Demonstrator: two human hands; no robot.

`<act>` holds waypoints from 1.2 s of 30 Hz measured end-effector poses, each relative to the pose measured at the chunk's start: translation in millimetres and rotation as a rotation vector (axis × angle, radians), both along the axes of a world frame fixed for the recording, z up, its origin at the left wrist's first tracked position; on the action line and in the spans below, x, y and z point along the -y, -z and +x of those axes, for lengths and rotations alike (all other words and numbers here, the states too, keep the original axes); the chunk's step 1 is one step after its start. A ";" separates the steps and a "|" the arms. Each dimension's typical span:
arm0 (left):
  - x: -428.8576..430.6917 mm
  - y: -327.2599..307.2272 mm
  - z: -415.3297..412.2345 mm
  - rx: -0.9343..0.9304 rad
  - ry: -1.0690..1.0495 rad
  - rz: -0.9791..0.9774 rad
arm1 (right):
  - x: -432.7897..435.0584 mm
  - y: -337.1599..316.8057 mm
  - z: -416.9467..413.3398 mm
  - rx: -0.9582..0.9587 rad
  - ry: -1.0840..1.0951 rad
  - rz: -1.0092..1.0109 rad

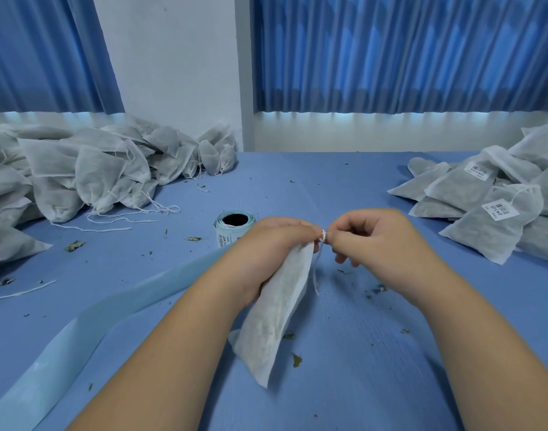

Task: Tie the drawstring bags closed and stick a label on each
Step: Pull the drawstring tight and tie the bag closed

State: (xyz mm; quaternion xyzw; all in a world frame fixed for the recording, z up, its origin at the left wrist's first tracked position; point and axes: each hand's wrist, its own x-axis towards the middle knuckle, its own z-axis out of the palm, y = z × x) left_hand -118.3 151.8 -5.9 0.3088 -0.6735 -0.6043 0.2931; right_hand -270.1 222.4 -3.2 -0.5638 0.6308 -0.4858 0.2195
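Bag (pixel 279 309) of white mesh is being gripped near its neck by the left hand (pixel 266 253), with the fingers curled round it. Its lower end is being let hang toward the blue counter (pixel 359 353); contact cannot be told. Drawstring (pixel 323 236) is being pinched at the bag's mouth by the right hand (pixel 381 241), thumb against fingertips, right beside the left fingertips. A loose string end is being left dangling below the pinch.

Label roll (pixel 234 227) is being stood on end just beyond the left hand, with its backing strip (pixel 111 309) being trailed toward the near left edge. Unlabelled bags (pixel 95 169) are being heaped far left and labelled bags (pixel 496 206) far right. Leaf scraps (pixel 74 245) are being scattered across the counter.
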 end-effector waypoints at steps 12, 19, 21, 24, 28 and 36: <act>3.0 -0.7 5.3 0.053 0.091 0.027 | 0.3 0.1 1.6 0.019 0.000 -0.031; 3.6 0.7 3.7 0.013 0.030 0.077 | 3.2 5.9 -0.4 -0.042 0.013 -0.045; 4.5 1.3 3.0 -0.001 0.019 0.090 | 4.5 7.3 -0.7 -0.065 0.024 -0.077; 5.4 2.4 1.7 -0.023 -0.003 0.111 | 5.4 7.6 -0.8 -0.092 0.058 -0.142; 4.2 1.3 2.5 -0.046 -0.042 0.137 | 3.4 6.6 0.4 -0.039 0.044 -0.220; 3.7 1.3 1.4 -0.072 -0.066 0.136 | 1.9 6.9 2.9 -0.096 0.005 -0.210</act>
